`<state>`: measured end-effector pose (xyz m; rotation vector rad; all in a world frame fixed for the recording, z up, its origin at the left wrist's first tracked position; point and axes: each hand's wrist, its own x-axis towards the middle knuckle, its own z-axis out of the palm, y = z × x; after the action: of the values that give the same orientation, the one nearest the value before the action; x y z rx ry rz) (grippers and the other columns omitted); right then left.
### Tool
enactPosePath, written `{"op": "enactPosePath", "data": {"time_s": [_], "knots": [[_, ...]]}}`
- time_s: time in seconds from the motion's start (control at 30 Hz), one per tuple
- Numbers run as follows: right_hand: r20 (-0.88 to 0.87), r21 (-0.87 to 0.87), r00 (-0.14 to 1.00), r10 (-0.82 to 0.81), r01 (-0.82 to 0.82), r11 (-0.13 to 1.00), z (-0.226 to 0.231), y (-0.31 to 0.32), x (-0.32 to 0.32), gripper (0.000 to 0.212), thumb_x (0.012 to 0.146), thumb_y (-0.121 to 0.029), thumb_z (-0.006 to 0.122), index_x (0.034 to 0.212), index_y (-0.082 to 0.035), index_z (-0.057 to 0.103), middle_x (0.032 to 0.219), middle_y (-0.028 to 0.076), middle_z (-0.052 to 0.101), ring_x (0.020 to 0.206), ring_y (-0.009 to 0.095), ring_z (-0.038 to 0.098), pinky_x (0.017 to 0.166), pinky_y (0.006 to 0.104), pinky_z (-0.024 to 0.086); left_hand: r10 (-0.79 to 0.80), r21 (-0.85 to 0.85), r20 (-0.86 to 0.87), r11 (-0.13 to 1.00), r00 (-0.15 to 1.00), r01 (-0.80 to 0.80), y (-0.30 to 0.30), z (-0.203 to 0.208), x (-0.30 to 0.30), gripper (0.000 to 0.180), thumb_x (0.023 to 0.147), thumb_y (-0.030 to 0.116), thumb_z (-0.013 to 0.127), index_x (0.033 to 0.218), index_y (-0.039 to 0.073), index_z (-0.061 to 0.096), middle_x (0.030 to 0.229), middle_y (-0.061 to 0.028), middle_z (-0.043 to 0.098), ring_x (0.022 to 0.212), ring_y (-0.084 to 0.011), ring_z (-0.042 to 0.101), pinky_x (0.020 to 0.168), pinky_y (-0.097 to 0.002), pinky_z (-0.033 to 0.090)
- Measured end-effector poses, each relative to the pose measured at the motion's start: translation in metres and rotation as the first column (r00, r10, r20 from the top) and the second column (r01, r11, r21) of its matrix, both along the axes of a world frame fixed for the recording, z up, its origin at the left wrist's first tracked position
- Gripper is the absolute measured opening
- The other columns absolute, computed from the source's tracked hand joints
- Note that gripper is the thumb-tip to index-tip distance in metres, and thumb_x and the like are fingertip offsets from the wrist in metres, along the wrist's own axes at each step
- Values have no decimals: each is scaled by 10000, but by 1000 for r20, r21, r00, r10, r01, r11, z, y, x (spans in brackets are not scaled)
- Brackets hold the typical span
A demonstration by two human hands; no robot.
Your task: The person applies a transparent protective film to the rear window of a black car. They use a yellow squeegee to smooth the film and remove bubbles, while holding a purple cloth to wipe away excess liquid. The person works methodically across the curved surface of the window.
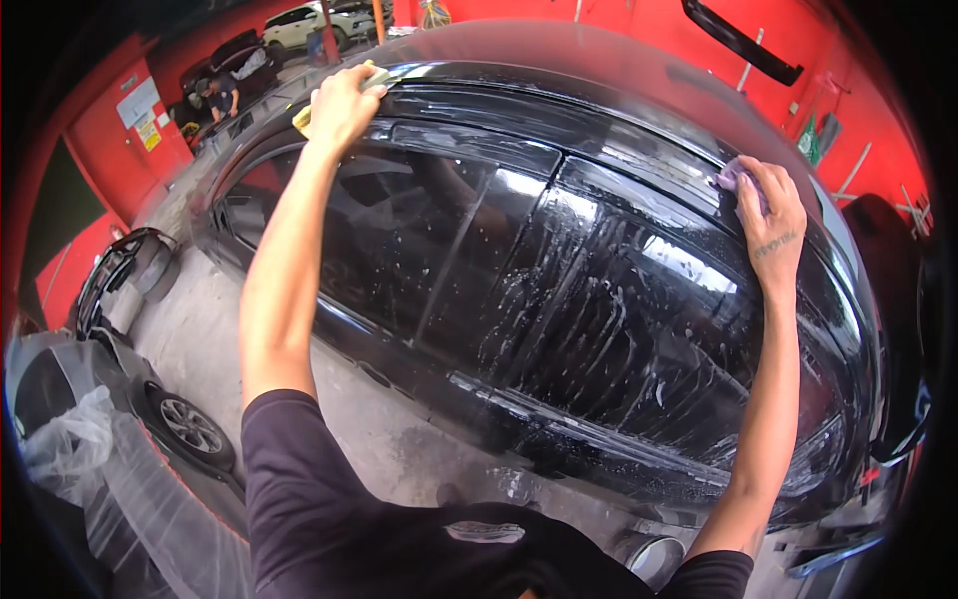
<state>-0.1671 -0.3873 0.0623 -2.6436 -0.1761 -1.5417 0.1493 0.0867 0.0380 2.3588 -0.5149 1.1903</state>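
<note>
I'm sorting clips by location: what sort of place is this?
Probably a vehicle body or detailing workshop: a wet-streaked black car dominates the view, clear plastic sheeting drapes a grey car, and a white vehicle stands beyond.

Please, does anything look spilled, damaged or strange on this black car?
Yes: whitish streaks and drops mark the side windows of the black car, looking messy against the dark glass. I cannot tell what the liquid is.

Red walls (858, 95) rise far left and far right around a grey floor (200, 311). Paper notices (138, 106) hang at left, a dark curved panel (740, 43) at far right; a white car (292, 28) is parked far left.
</note>
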Motion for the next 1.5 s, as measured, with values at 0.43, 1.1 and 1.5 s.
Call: {"op": "enactPosePath", "data": {"time_s": [0.43,1.1,1.5], "knots": [[-34,-9,999,-18,18,1000,-3,-5,-4,237,1029,-121,651,1219,1,726,1140,147,720,1036,271,706,923,359,536,-202,-156,-56,969,978,191,15,-8,12,286,905,273,768,1145,120,803,1037,-123,809,1003,-303,779,956,-469,586],[-40,-27,995,-92,91,995,-4,4,-1,252,1016,-116,651,1219,15,724,1128,156,720,1072,290,695,963,362,512,-46,-72,-104,997,994,39,5,-5,18,338,890,253,754,1198,122,800,1076,-140,813,977,-248,789,918,-412,602],[-21,-7,999,-31,31,999,-3,3,1,226,1025,-110,653,1203,4,735,1057,105,704,832,179,658,746,302,525,-169,-226,91,956,981,185,54,-37,42,365,900,294,783,1227,132,793,1158,-146,792,1101,-331,750,1002,-463,555]]}}
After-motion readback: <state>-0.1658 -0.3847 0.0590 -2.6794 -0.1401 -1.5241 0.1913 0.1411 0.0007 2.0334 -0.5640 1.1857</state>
